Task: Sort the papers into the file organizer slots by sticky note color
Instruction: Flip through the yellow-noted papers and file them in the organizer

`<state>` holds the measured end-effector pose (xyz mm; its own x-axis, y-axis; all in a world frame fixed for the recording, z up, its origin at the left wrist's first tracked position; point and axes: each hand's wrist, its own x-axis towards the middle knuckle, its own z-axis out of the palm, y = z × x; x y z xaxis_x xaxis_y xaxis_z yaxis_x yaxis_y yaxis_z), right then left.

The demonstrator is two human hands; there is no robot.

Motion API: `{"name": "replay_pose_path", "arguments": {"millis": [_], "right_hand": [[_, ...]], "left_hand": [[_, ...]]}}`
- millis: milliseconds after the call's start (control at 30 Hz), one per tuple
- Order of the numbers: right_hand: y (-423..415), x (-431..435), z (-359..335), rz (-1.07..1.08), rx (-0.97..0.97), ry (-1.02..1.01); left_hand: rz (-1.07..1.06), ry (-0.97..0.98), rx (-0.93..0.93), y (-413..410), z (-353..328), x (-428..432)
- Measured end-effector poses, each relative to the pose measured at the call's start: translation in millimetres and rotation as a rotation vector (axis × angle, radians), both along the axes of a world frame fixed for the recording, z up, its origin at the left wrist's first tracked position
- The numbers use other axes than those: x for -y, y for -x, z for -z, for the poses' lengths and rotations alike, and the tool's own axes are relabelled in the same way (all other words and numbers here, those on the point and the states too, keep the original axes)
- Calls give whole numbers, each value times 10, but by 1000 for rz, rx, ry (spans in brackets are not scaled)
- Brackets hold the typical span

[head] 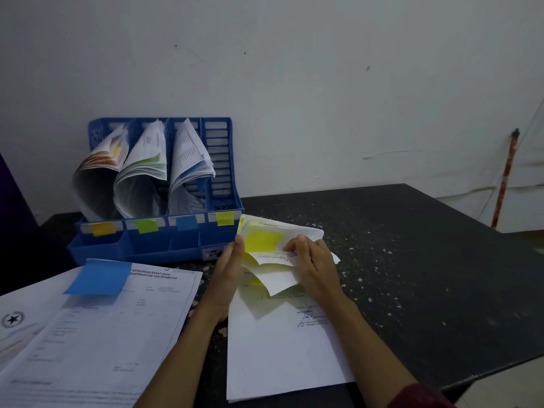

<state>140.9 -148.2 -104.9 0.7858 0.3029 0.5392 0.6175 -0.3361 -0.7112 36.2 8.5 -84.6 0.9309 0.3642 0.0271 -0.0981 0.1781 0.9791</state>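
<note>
A blue file organizer [147,248] stands at the back left of the dark table. Its slots carry orange, green, blue and yellow sticky labels; the three left slots hold curled papers and the yellow-labelled slot [219,160] holds none. In front of me lies a stack of white papers [282,354] with yellow sticky notes [262,241]. My right hand [312,263] grips the folded-back top sheets of this stack. The fingers of my left hand [228,272] lie straight against the stack's left edge. A second pile at the left has a blue sticky note [98,278] on top.
The black table [412,260] is speckled with white flecks on the right. A white wall rises behind the organizer. A red-and-white stick [504,181] leans on the wall at the far right. The table's right edge drops off near the lower right.
</note>
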Motion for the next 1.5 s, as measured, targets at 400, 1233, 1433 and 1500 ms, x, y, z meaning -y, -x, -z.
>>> {"name": "replay_pose_path", "arguments": {"millis": [400, 1233, 1433, 1500], "right_hand": [[-31, -7, 12, 126, -5, -36], [-118, -24, 104, 249, 354, 37], [-119, -8, 87, 287, 401, 47], [-118, -2, 100, 250, 370, 40]], "left_hand": [[-21, -50, -21, -37, 74, -26], [-14, -149, 11, -72, 160, -50], [-5, -129, 37, -57, 128, -24], [8, -109, 48, -41, 95, -4]]}}
